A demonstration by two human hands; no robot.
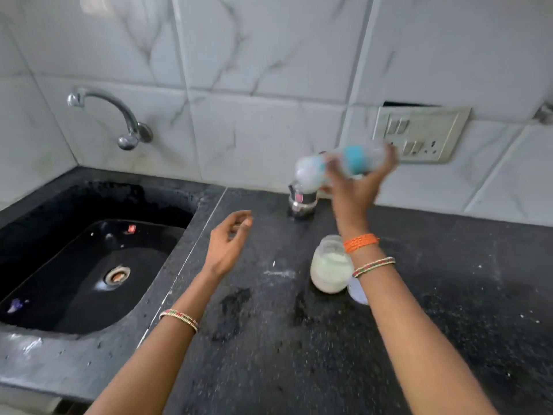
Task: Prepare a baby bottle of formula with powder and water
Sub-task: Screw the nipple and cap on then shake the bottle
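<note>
— Where the dark speckled worktop (299, 354) lies nearest, what is seen on it?

— Two forearms are stretched over it. A small clear jar (329, 269) is stood upright just inside the right forearm, filled for most of its height with pale powder; its mouth appears uncovered, though the rim is partly hidden by the wrist. A pale round lid (357, 290) is laid flat beside it.

— And the hands?

— The left hand (229, 244) is held above the worktop, fingers loosely curled, nothing gripped. Further back, the baby bottle (341, 166) is held raised and tipped sideways in the right hand (356, 187), whose grip is closed around its body. A teal band is seen on it; its contents cannot be told through the blur.

— Beyond that?

— A steel vessel (302, 202) is stood near the tiled wall, its inside hidden. The black sink (89, 280) is set to the left.
</note>
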